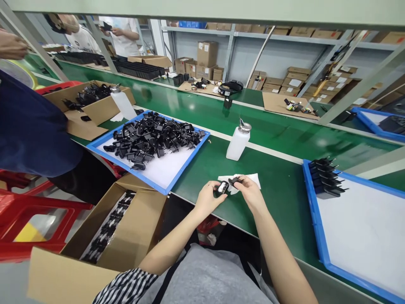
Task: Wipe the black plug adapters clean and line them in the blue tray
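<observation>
A small black adapter (222, 188) is being gripped in the closed fingers of the left hand (209, 197), just above the near edge of the green bench (278, 202). Its other end is being pinched by the right hand (249, 191). Much of the piece is being covered by the 2 sets of fingers, so its shape is being left hard to make out. A pale patch on its face is being shown, but no marking can be read.

A white cloth (255, 179) is being partly hidden behind the right hand. Just beyond it, a white bottle (237, 143) is being stood upright, unlabelled on the side seen.

To the left, a heap of black plugs (152, 137) is being held in a blue tray (126, 169). To the right, 1 row of adapters (325, 181) is being kept in a second blue tray (318, 228), which is being cut off by the frame. Labels on the shelf cartons (207, 52) are too small to be read.
</observation>
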`<move>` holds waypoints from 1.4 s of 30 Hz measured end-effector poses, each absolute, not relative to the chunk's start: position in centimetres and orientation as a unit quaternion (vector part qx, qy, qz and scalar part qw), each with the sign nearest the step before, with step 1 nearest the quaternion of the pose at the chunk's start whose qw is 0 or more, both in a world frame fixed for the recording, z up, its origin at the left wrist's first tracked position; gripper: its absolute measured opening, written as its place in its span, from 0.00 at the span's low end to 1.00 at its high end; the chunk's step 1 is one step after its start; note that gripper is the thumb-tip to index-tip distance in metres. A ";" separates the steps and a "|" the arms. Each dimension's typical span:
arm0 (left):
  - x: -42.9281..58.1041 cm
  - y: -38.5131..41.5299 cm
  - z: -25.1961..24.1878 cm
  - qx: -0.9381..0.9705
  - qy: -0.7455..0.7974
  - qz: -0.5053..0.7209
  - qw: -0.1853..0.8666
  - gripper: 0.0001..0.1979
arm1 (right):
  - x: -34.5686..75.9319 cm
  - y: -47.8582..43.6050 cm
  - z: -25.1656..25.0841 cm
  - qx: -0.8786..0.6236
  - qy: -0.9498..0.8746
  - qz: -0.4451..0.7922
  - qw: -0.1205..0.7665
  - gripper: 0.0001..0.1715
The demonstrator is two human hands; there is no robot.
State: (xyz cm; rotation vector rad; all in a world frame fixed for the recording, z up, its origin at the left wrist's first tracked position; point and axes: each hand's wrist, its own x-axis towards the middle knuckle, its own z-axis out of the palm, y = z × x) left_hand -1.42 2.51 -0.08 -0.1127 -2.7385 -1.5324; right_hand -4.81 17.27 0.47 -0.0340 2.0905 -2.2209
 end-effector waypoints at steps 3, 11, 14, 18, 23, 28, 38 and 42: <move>-2.2 1.9 -0.4 -0.106 -0.832 -0.543 -0.042 0.17 | -4.7 17.3 -0.6 -0.049 0.767 -0.639 0.031 0.14; -2.5 1.3 -0.3 -0.146 -0.838 -0.525 -0.025 0.20 | -3.1 17.0 1.8 -0.124 0.914 -0.383 -0.046 0.11; -2.6 1.5 -0.3 -0.157 -0.845 -0.511 0.000 0.18 | -2.6 16.6 2.3 -0.133 0.936 -0.324 -0.046 0.12; -2.7 1.4 -0.2 -0.176 -0.852 -0.494 0.009 0.15 | -2.3 16.3 2.3 -0.164 0.948 -0.268 -0.038 0.12; -2.8 1.0 0.3 -0.197 -0.863 -0.466 -0.019 0.19 | -2.3 16.8 2.7 -0.166 0.958 -0.232 -0.002 0.28; -3.3 0.6 1.5 -0.220 -0.876 -0.426 -0.059 0.17 | -2.5 17.1 3.5 -0.180 0.955 -0.225 0.061 0.20; -5.3 2.8 6.8 -0.204 -0.948 -0.139 -0.202 0.12 | -3.7 16.6 4.4 -0.191 0.958 -0.175 0.124 0.17; -5.6 3.7 8.1 -0.205 -0.945 -0.108 -0.232 0.11 | -3.6 16.0 4.9 -0.169 0.968 -0.125 0.136 0.17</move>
